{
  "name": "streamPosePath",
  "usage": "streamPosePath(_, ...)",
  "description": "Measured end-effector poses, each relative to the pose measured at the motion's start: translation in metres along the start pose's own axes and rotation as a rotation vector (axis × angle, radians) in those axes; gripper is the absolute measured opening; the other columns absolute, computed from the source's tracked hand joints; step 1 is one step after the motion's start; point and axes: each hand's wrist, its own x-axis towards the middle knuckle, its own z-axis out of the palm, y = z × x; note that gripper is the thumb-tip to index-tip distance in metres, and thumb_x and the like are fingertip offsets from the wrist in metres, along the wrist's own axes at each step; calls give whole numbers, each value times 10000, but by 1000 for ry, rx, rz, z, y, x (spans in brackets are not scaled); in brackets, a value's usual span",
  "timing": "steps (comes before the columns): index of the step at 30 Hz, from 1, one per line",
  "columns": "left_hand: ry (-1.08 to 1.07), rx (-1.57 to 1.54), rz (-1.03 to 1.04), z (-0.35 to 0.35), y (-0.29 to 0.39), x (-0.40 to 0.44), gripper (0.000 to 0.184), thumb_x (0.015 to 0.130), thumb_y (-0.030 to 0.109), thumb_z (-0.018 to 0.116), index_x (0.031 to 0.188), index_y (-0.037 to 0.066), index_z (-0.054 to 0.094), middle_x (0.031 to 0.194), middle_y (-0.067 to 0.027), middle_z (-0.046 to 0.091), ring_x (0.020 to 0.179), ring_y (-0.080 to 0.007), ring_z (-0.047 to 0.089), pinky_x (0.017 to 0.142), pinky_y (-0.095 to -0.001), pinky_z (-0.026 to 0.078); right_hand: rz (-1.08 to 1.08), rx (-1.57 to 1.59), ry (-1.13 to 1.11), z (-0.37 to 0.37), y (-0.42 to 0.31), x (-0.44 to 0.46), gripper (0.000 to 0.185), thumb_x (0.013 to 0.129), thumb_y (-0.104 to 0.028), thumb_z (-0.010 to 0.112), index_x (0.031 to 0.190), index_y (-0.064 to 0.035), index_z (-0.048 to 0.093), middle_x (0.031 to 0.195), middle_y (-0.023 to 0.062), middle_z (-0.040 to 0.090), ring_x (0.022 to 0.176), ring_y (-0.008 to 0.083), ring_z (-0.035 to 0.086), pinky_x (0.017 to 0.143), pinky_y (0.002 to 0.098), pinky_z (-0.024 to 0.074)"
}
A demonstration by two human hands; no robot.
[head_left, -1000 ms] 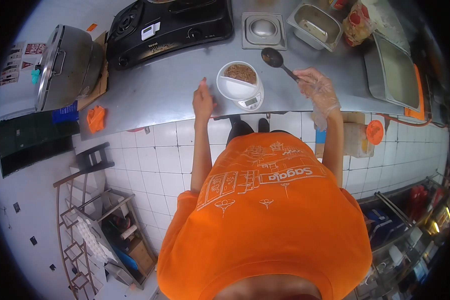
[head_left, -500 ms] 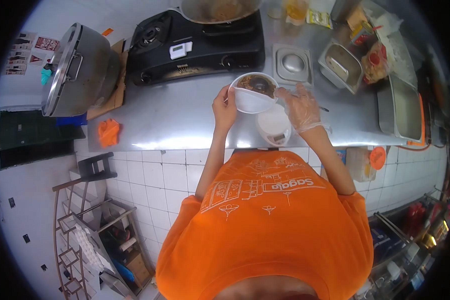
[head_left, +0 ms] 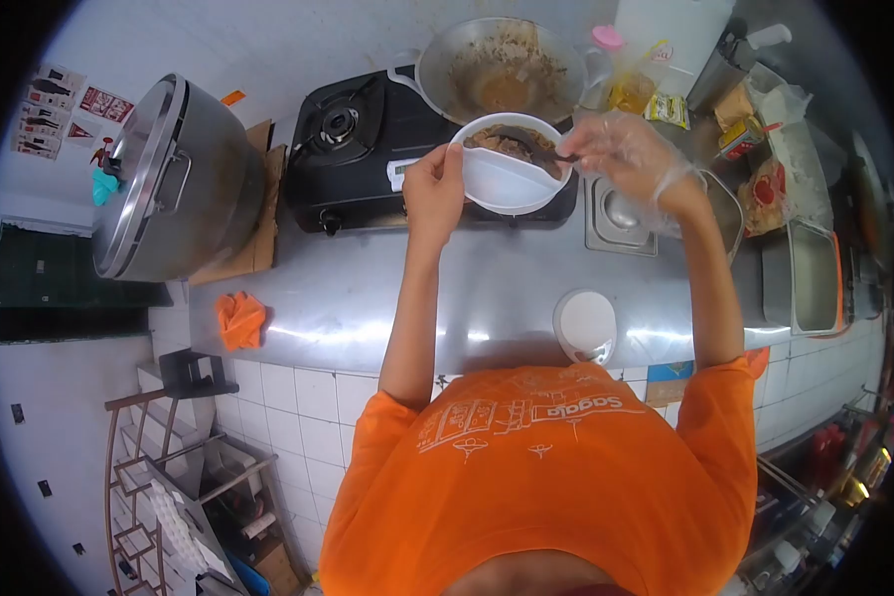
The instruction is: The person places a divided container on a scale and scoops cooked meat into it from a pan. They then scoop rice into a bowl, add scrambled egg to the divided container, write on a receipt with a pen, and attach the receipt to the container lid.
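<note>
My left hand [head_left: 434, 191] is closed on the rim of a white divided bowl [head_left: 507, 184], held up in front of the wok, over the stove's front edge. Brown food [head_left: 489, 141] lies in the bowl's far compartment; the near one is plain white inside. My right hand [head_left: 626, 154], in a clear plastic glove, grips a dark spoon [head_left: 526, 141] whose head is in the food. Behind the bowl, a large wok [head_left: 507, 79] has brown liquid and residue in it. A white round kitchen scale [head_left: 584, 323] stands on the steel counter [head_left: 387, 298] near my body.
A big lidded pot [head_left: 194, 189] stands left of the black stove [head_left: 323, 184]. An orange cloth [head_left: 240, 320] lies at the counter's left. To the right are a steel lidded container [head_left: 621, 214], a deep steel pan [head_left: 815, 278] and several food packages.
Both hands have carried the bowl and spoon forward, from beside the scale to the stove in front of the wok. My view has shifted, showing more of the wok.
</note>
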Motion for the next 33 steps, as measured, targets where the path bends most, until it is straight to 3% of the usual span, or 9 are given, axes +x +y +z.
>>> streamPosePath(2,-33,-6,-19,-2,9,14,352,958,256,555,1059,-57,681,802,-96,706,637,-121,649,515,-265,528,237,67,-109,-15,4,23,148,845,-7,613,985,-52,629,983,47,671,922,142,603,713,285,485)
streamPosePath(3,-43,27,-9,-4,9,20,351,958,256,554,1052,-56,684,792,-97,705,635,-120,648,522,-264,530,356,102,-163,-22,7,32,147,853,-14,622,988,-72,626,1036,28,666,958,129,594,687,273,480)
streamPosePath(4,-53,60,3,-6,10,25,351,958,257,553,1046,-55,687,781,-98,704,633,-119,648,529,-263,531,429,167,-122,-23,17,38,145,843,-67,668,979,-98,628,1020,2,672,860,81,554,619,240,418)
streamPosePath(7,-60,103,45,-8,8,37,350,958,260,551,1029,-51,696,759,-98,702,624,-116,644,535,-265,531,484,262,-65,-29,32,46,142,847,-85,679,981,-109,639,1007,-14,680,767,52,508,599,221,405)
streamPosePath(14,-56,71,-8,-2,8,50,349,942,273,604,1056,-42,703,782,-60,689,635,-85,599,541,-223,476,470,219,30,-39,42,59,176,868,-130,683,1041,-128,651,970,-30,694,677,29,450,551,193,359)
streamPosePath(19,-16,76,18,4,7,60,347,940,274,606,1060,-36,704,791,-65,694,650,-94,615,551,-228,492,438,176,73,-48,47,69,191,865,-163,695,1051,-139,661,945,-35,702,652,29,434,546,187,351)
streamPosePath(28,37,64,87,12,-5,76,334,942,253,570,1051,-34,703,765,-124,716,608,-127,649,542,-276,515,392,227,114,-50,47,85,253,845,-213,726,1076,-122,674,671,-61,500,576,48,414,513,194,329)
streamPosePath(33,55,45,111,15,-6,80,329,943,246,564,1043,-35,704,778,-131,721,644,-138,669,569,-279,526,349,231,118,-50,55,94,263,841,-232,734,1072,-121,675,704,-59,523,571,52,416,503,193,323)
